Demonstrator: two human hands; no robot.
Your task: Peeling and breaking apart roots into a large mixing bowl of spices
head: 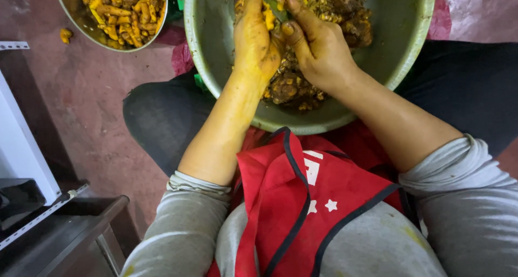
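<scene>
Two hands meet over the big round grey-green metal bowl (415, 45): the left hand (256, 39) grips a small yellow root piece (268, 17), the right hand (318, 45) just right grips a thin dark blade (274, 6) slanting left and far across it

Yellow root piece (268, 15), peeled, held upright above green bowl (216, 66), thin dark blade (274, 6) against its top, muddy brown roots (291, 85) heaped beneath

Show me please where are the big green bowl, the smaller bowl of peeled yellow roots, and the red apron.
big green bowl (415, 45): head view, bare inner wall on its right side.
smaller bowl of peeled yellow roots (81, 19): head view, bare metal inner wall at lower left.
red apron (270, 201): head view, folded red cloth on the lap.
</scene>
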